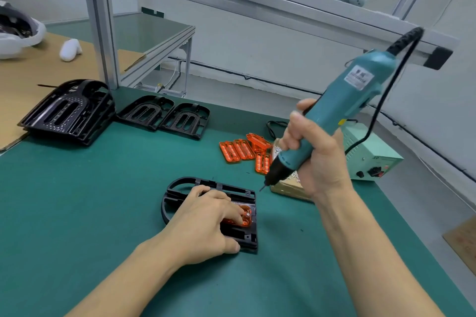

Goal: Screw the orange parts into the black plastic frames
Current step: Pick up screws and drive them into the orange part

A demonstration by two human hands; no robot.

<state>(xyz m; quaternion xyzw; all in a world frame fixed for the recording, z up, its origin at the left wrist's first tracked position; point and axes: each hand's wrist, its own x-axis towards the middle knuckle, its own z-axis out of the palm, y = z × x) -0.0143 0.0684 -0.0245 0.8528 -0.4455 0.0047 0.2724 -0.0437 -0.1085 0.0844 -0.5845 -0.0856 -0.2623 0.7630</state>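
bare green mat [108, 188] lies open left of and in front of the black frame [180, 188] under the left hand [206, 221]. to its right the foil-topped box [288, 188], loose orange parts [244, 150] and power box [371, 159] crowd the mat. frame stacks [69, 110] and an aluminium post [101, 33] block the far side.

The green bench mat [103, 188] carries black frames [164, 116], loose orange parts [239, 150], a power box [371, 159] and cardboard [15, 90].
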